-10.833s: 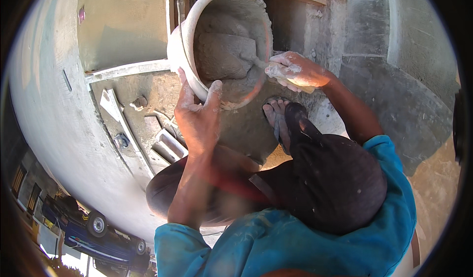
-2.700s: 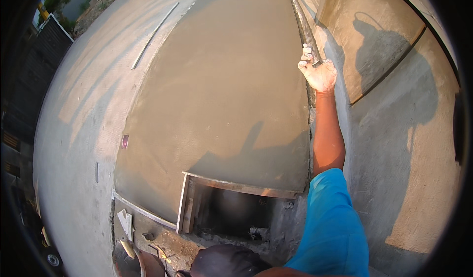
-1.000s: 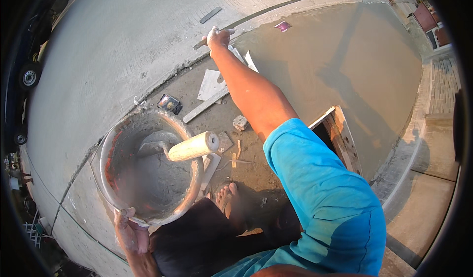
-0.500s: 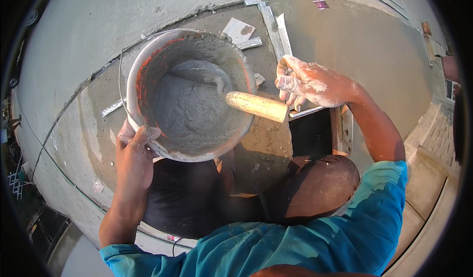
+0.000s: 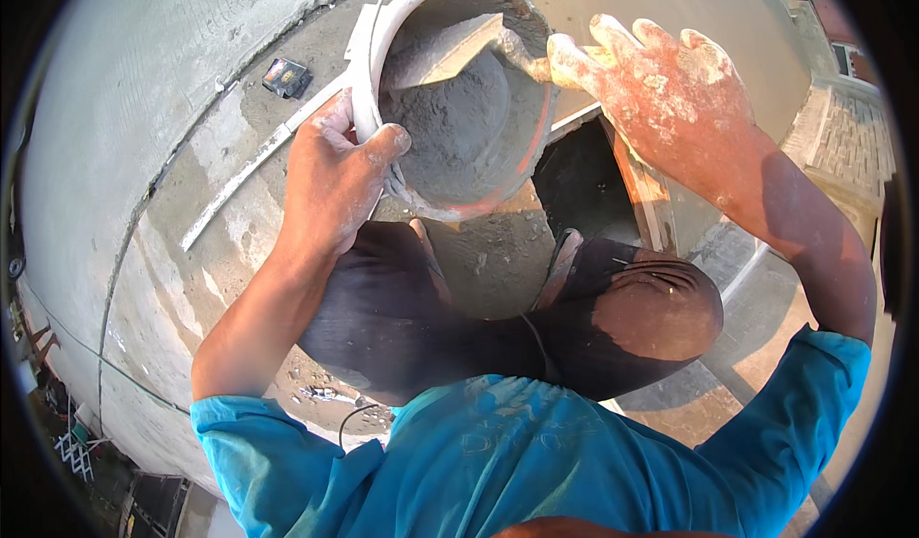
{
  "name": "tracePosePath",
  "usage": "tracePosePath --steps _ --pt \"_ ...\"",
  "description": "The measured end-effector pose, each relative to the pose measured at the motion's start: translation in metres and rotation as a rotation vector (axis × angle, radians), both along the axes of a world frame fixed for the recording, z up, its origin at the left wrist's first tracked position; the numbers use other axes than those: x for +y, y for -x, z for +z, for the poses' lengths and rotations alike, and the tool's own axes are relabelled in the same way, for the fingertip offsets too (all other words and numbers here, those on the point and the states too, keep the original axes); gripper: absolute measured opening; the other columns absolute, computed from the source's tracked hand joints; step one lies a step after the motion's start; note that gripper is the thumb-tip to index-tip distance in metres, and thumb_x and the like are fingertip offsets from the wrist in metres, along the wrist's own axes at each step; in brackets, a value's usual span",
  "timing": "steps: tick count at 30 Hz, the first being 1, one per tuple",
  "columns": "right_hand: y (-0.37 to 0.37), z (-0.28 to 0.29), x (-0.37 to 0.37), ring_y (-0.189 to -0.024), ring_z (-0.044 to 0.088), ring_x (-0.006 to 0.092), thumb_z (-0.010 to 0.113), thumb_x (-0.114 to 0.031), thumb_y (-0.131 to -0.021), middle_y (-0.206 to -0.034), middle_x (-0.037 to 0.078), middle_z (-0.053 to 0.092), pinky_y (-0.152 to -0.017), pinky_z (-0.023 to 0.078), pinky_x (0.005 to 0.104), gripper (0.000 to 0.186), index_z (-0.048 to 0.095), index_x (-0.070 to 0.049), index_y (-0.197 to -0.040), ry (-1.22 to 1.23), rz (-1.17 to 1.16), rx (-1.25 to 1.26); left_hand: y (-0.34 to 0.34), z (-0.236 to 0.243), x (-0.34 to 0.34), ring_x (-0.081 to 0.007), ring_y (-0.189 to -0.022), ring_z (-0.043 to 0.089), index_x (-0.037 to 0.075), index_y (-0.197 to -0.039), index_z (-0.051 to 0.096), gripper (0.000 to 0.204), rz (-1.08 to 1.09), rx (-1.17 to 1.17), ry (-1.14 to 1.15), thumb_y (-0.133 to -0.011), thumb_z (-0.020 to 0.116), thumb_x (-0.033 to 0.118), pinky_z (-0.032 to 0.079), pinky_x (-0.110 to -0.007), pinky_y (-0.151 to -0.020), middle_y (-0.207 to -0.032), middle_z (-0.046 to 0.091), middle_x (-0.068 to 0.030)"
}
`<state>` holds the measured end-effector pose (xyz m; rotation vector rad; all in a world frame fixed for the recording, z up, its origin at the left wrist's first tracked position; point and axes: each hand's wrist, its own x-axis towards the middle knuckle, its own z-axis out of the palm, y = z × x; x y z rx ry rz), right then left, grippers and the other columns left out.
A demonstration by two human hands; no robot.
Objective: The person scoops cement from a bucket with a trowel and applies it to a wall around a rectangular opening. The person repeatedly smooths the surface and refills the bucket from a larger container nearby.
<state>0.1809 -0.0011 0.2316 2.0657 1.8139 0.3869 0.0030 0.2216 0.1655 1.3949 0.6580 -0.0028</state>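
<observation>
Person's crouched low, knees up in dark trousers [image 5: 613, 318], blue shirt [image 5: 536, 461] at the near edge. Left hand [image 5: 330, 179] grips the near-left rim of the bucket [image 5: 369, 50], thumb hooked over inside, fingers wrapped outside, tight hold. Bucket's white outside w/ reddish inner wall, tipped toward the person, sitting far-centre on the rough cement floor [image 5: 220, 212]. Inside: grey wet mortar [image 5: 450, 126], heaped.

Right hand [image 5: 670, 83] is up at the bucket's far-right rim, caked w/ pale cement. Fingers spread fairly wide across the back, fingertips closed round the trowel [image 5: 440, 50] handle – handle itself mostly hidden under the hand, so can't tell how firm the grip is. Trowel blade lies flat-ish across the top of the mortar, far-left inside the bucket, coated grey.

Just right of the bucket & below the right hand, a dark square opening [image 5: 584, 184] w/ a wooden frame edge. A small dark packet [image 5: 285, 76] lies on the floor left of the bucket, a thin pale strip [image 5: 249, 174] running near it.
</observation>
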Motion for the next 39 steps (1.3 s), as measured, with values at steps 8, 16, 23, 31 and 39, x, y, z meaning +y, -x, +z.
tracePosePath --steps 8,16,23,31,39 --pt "0.050 -0.044 -0.069 -0.085 0.067 0.0319 0.058 -0.030 -0.094 -0.098 0.009 0.064 -0.070 0.053 0.0459 0.036 0.056 -0.013 -0.126 0.182 -0.646 0.576 -0.026 -0.011 -0.029 -0.0097 -0.072 0.060 -0.004 -0.123 0.062 0.045 -0.181 -0.047 -0.249 -0.079 0.066 0.003 0.050 -0.027 -0.067 -0.084 0.066 -0.0056" --pt "0.072 -0.104 -0.108 -0.102 0.065 0.0409 0.052 -0.044 -0.097 -0.108 0.022 0.069 -0.090 0.051 0.0506 0.053 0.053 -0.007 -0.135 0.041 -0.941 0.933 -0.040 -0.012 -0.057 -0.0086 -0.075 0.060 -0.006 -0.111 0.064 0.031 -0.304 0.001 -0.392 -0.081 0.066 0.002 0.050 -0.025 -0.067 -0.083 0.066 -0.0053" --pt "0.086 -0.132 -0.125 -0.095 0.065 0.0382 0.051 -0.048 -0.098 -0.103 0.021 0.068 -0.084 0.052 0.0479 0.055 0.054 -0.005 -0.132 -0.213 -0.776 1.406 -0.041 -0.010 -0.082 -0.0088 -0.074 0.058 -0.006 -0.108 0.064 0.025 -0.228 -0.054 -0.389 -0.084 0.065 0.001 0.049 -0.026 -0.067 -0.086 0.066 -0.0048" --pt "0.071 -0.107 -0.127 -0.048 0.044 0.0066 0.050 -0.048 -0.098 -0.070 0.000 0.048 -0.039 0.037 0.0239 0.042 0.058 -0.008 -0.111 -0.241 -1.078 2.408 -0.043 -0.005 -0.088 -0.0099 -0.075 0.059 -0.006 -0.106 0.064 0.023 -0.128 -0.022 -0.318 -0.087 0.068 0.005 0.050 -0.025 -0.067 -0.088 0.065 -0.0058" --pt "0.061 -0.119 -0.198 -0.043 0.044 0.0071 0.051 -0.047 -0.098 -0.068 0.000 0.049 -0.037 0.035 0.0227 0.039 0.059 -0.010 -0.107 -0.626 -0.939 2.435 -0.072 -0.001 -0.106 -0.0215 -0.098 0.064 -0.002 -0.128 0.053 0.039 -0.191 0.021 -0.164 -0.092 0.061 0.011 0.058 -0.036 -0.077 -0.110 0.062 -0.0144"
